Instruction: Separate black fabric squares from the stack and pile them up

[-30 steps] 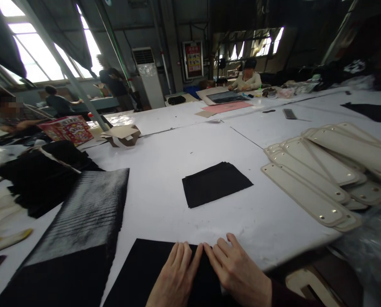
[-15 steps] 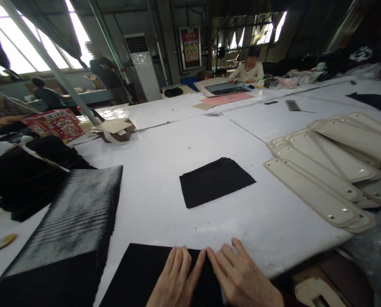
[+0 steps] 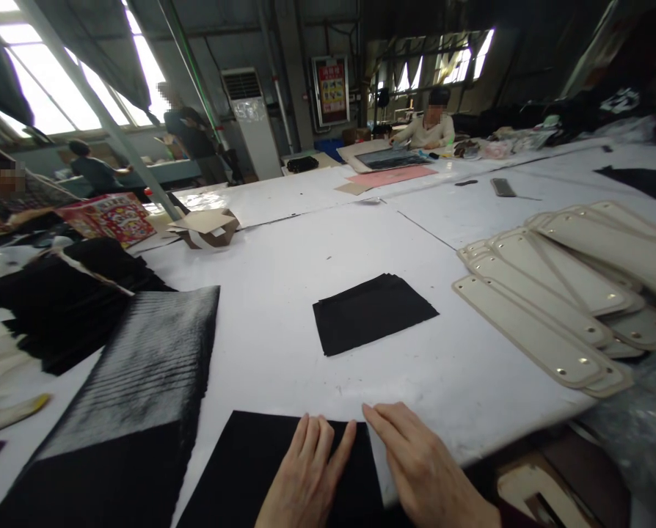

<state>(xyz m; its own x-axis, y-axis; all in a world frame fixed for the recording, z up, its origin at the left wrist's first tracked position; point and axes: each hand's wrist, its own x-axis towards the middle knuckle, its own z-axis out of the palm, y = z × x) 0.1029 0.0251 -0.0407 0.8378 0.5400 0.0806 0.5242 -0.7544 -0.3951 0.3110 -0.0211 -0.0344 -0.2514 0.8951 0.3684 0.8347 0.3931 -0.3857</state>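
Note:
A black sheet [image 3: 240, 462] of fabric-like material lies at the near edge of the white table. My left hand [image 3: 309, 473] rests on it, fingers stretched out and pressing near its top right corner. My right hand [image 3: 424, 462] is just past the sheet's right edge, fingers reaching forward and close together, with nothing visible in them. Farther up the table lies a small stack of black pieces [image 3: 375, 314]. To the left of the sheet is a long black strip [image 3: 157, 359] with a shiny grey, ribbed-looking part.
Cream panels with metal studs [image 3: 537, 330] overlap at the right. A black pile [image 3: 80, 293] tied with a light band, a red patterned box [image 3: 113, 218] and an open cardboard box [image 3: 210, 227] stand left. A phone-like object [image 3: 503, 187] lies farther back. A person [image 3: 430, 128] sits at the far side.
My right hand has moved slightly to the right and forward, away from my left fingertips and off the sheet's corner. My left hand stays on the sheet. The view has shifted slightly.

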